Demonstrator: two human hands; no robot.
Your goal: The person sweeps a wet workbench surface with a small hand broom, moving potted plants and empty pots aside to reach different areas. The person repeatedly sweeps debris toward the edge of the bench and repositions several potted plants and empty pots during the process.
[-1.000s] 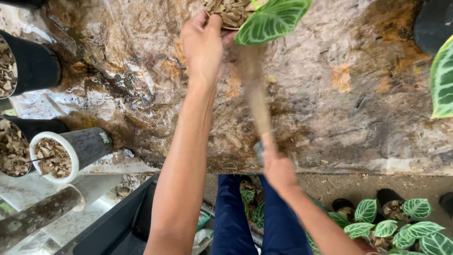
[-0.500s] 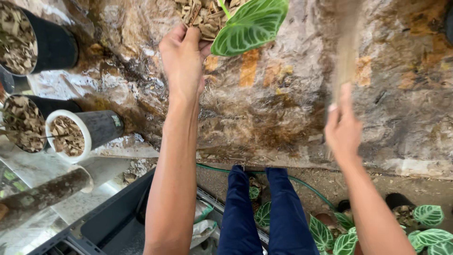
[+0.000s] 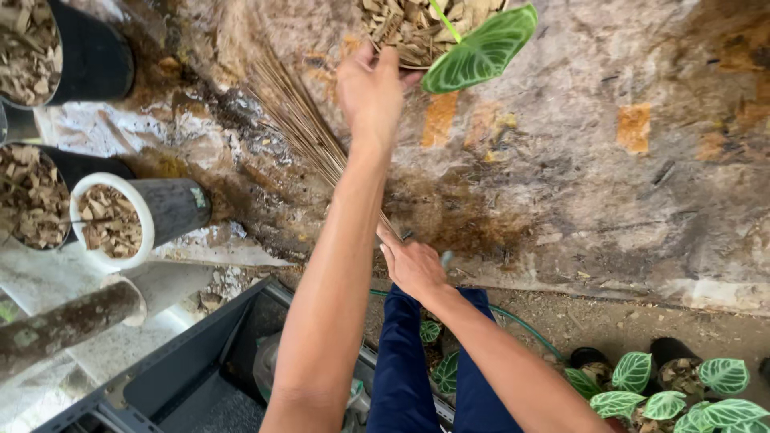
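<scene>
My right hand point(image 3: 413, 269) grips one bundle of thin brown broom sticks point(image 3: 301, 120), sweeping the stained, dirt-covered table top point(image 3: 609, 184); next I judge another stroke clears the leftover grit. My left hand point(image 3: 370, 88) clasps one chip-filled pot with a green veined leaf point(image 3: 413, 28) farther off. Three chip-filled pots point(image 3: 112, 220) sit left.

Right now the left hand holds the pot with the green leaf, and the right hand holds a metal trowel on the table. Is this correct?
Not quite. The head view shows the right hand holding a stick broom, not a metal trowel. The rest is right: the left hand holds the pot with the green leaf, above the table.
</scene>
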